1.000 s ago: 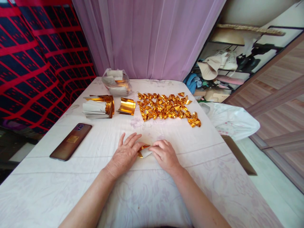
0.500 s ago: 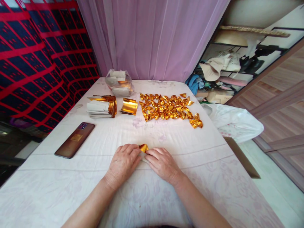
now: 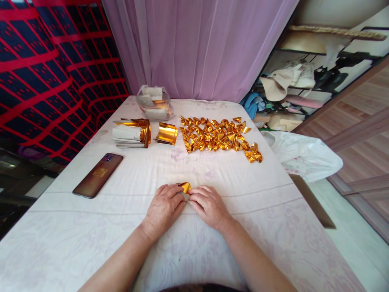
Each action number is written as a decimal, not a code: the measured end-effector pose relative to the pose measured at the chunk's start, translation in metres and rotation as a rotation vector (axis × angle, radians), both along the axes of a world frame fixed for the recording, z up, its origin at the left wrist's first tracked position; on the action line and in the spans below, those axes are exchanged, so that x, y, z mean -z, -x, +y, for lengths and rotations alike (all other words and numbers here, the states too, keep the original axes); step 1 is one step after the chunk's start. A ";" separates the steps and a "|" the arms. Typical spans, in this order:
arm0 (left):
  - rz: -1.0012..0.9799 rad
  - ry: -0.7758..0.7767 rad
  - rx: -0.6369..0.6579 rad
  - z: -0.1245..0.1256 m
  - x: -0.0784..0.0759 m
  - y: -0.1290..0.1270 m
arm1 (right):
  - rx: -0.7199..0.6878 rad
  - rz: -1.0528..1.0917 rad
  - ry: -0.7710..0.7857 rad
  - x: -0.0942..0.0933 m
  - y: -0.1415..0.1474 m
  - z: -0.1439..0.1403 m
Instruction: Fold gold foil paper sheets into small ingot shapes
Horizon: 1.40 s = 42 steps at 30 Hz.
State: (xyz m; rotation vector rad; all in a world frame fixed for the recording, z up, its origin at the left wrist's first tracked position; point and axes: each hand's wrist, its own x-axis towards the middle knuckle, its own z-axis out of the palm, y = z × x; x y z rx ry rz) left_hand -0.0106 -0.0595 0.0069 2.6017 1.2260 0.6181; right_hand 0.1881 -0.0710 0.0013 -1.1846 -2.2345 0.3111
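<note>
Two hands, left hand (image 3: 164, 206) and right hand (image 3: 208, 205), are pinching a small gold foil paper piece (image 3: 185, 187) at frame centre, mid-fold; creasing it looks next.

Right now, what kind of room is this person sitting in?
Probably a room in a home, maybe a bedroom. A flowered white sheet covers the work surface, a lilac curtain hangs behind it, and shelves of clothes and hats stand to the right.
</note>
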 end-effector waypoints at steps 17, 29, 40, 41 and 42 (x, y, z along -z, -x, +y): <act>-0.114 0.056 -0.054 0.002 0.006 -0.010 | 0.103 0.070 0.095 0.011 0.003 0.002; -0.146 0.027 -0.053 0.003 0.009 -0.008 | 0.057 0.096 0.065 0.012 0.000 0.004; -0.134 0.037 -0.072 0.003 0.012 -0.009 | 0.108 0.100 0.107 0.012 0.005 0.003; -0.132 0.036 -0.072 0.003 0.012 -0.009 | 0.115 0.099 0.111 0.012 0.006 0.003; -0.130 0.036 -0.071 0.003 0.012 -0.009 | 0.121 0.099 0.114 0.012 0.006 0.003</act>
